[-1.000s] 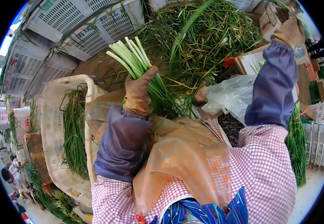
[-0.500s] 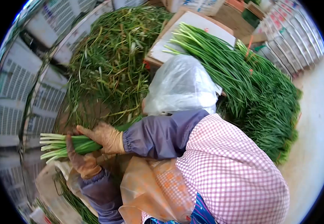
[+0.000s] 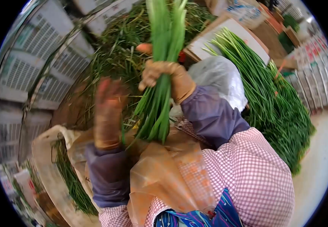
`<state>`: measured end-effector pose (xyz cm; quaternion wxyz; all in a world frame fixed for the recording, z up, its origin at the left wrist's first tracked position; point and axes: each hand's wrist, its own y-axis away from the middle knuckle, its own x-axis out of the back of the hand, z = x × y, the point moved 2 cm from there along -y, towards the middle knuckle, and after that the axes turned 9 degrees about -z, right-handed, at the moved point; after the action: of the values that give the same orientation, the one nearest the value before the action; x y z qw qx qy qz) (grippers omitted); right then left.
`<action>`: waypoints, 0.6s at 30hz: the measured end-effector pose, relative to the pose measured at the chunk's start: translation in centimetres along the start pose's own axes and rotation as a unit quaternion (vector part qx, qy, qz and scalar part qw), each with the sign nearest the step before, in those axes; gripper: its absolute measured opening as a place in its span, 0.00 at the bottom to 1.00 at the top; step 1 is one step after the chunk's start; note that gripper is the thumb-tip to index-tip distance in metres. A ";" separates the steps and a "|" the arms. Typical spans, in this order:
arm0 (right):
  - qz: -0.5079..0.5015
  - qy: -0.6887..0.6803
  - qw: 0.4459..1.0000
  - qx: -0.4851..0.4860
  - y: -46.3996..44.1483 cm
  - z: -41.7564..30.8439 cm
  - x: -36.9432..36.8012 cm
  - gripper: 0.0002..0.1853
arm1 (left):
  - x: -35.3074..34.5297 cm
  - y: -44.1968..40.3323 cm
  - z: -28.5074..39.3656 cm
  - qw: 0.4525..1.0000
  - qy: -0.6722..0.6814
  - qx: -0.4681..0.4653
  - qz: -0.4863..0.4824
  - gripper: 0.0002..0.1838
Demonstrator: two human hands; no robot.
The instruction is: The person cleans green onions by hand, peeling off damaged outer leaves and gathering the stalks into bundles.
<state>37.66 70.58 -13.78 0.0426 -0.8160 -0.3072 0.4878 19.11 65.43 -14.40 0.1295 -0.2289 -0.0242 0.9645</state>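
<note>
My right hand [image 3: 169, 77], in a thin tan glove, is closed round the middle of a bunch of garlic chives [image 3: 164, 43]. The bunch stands almost upright in front of me, pale stem ends at the top and green leaves hanging below the fist. To its left, apart from the bunch, my left hand [image 3: 110, 113] is raised and gloved too. Motion smears its fingers, so its grip cannot be made out. Under both hands spreads a translucent orange-brown apron [image 3: 164, 170].
Loose leaves and trimmings [image 3: 115, 49] are heaped ahead. At right, a large pile of chives [image 3: 262, 94] leans over a white-topped box [image 3: 224, 36], beside a clear plastic bag [image 3: 220, 75]. White slatted crates [image 3: 39, 41] line the left. More chives [image 3: 73, 181] lie in a pale sack [image 3: 45, 151].
The bunch has swung from lying sideways at the left to upright in the middle, carried by my right hand. My left hand has come off the stems and moved up and right.
</note>
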 end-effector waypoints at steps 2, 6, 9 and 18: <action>-0.018 -0.049 0.998 0.028 -0.8 -0.4 -0.4 0.28 | -3.0 0.5 -1.4 0.990 -0.098 0.051 -0.089 0.38; -0.030 -0.002 0.998 0.049 -1.8 -2.7 -0.5 0.27 | -2.4 1.5 -4.0 0.906 -0.208 0.284 -0.235 0.26; -0.031 0.029 0.991 0.127 -2.5 -7.8 0.9 0.26 | -1.0 2.0 -3.0 0.776 -0.490 0.279 -0.282 0.21; -0.057 0.102 0.987 0.114 1.6 -19.9 0.3 0.29 | -1.2 2.0 -1.5 0.807 -0.508 0.194 -0.230 0.18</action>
<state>54.84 74.00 -4.22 0.1945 -0.8326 -0.2896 0.4302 20.31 63.16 -15.39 0.3585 0.3358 0.0491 0.8697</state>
